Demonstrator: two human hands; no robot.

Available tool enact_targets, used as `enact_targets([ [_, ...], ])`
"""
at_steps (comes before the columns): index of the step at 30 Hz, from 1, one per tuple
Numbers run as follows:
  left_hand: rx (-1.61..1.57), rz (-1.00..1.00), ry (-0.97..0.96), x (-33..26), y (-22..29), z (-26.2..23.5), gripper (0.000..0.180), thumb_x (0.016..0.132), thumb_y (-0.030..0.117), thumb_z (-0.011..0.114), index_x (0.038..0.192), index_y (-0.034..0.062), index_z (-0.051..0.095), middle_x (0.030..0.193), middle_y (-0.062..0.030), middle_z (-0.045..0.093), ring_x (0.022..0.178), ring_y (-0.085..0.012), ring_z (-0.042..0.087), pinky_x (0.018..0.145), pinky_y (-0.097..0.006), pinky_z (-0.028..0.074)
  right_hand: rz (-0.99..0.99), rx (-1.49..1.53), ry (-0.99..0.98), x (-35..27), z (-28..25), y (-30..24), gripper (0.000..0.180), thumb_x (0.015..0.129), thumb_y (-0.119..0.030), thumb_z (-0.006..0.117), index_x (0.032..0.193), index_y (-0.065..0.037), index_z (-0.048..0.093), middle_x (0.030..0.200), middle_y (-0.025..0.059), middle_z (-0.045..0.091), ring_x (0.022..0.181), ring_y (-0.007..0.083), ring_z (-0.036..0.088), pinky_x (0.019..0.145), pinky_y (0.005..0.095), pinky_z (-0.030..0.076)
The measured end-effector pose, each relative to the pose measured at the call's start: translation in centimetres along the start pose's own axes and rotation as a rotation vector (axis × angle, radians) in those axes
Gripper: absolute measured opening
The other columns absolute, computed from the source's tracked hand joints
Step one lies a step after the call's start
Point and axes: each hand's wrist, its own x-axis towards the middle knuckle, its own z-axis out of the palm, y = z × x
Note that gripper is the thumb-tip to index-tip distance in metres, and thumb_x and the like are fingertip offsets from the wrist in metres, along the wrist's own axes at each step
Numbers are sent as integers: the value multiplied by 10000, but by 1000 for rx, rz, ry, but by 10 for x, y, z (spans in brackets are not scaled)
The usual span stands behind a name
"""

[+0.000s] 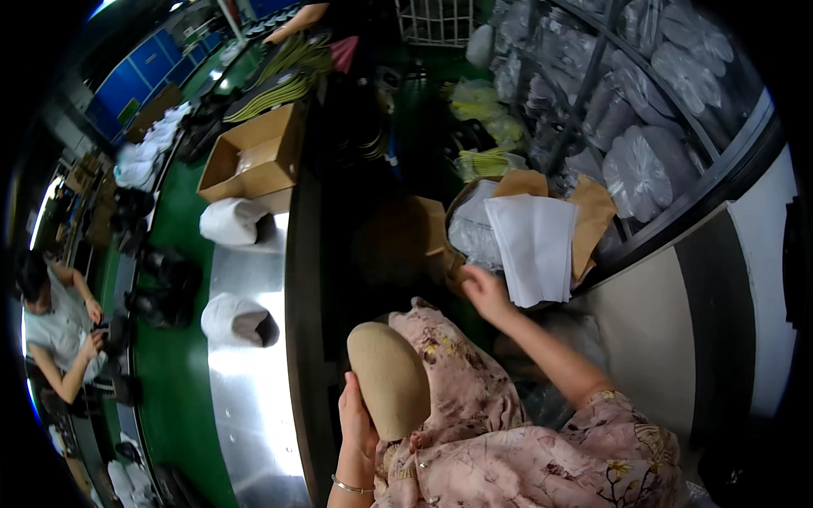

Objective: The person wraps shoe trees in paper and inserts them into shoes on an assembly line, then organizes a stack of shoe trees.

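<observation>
My left hand (356,423) grips a tan, oval shoe-shaped piece (389,377), held upright against my lap. My right hand (484,292) reaches forward with its fingers at the edge of an open cardboard box (593,216). That box holds a stack of white paper sheets (533,245) and clear plastic bags (470,229). Whether the right hand pinches anything is hidden by its own fingers. My floral sleeves and dress fill the lower middle.
A shiny metal table (246,398) on my left carries two white wrapped bundles (237,317) and an open cardboard box (254,157). A green conveyor runs beside it. Racks of bagged white items (644,161) stand at the right. Another person (59,330) sits far left.
</observation>
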Motion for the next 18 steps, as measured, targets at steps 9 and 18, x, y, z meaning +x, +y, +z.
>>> enact_targets([
  [9, 3, -165, 109, 65, -26, 4, 484, 970, 383, 378, 1196, -29, 497, 1157, -129, 572, 1013, -232, 573, 856, -353, 471, 271, -629, 500, 110, -83, 171, 426, 886, -276, 512, 1211, -1, 503, 1324, 210, 412, 1236, 347, 374, 985, 416, 349],
  [18, -88, -241, 155, 115, -28, 3, 506, 961, 403, 386, 1221, -20, 480, 1186, -152, 555, 1046, -276, 557, 882, -389, 466, 912, -664, 791, 100, -160, 239, 383, 758, -281, 675, 976, 22, 592, 918, 190, 631, 861, 355, 607, 764, 410, 476],
])
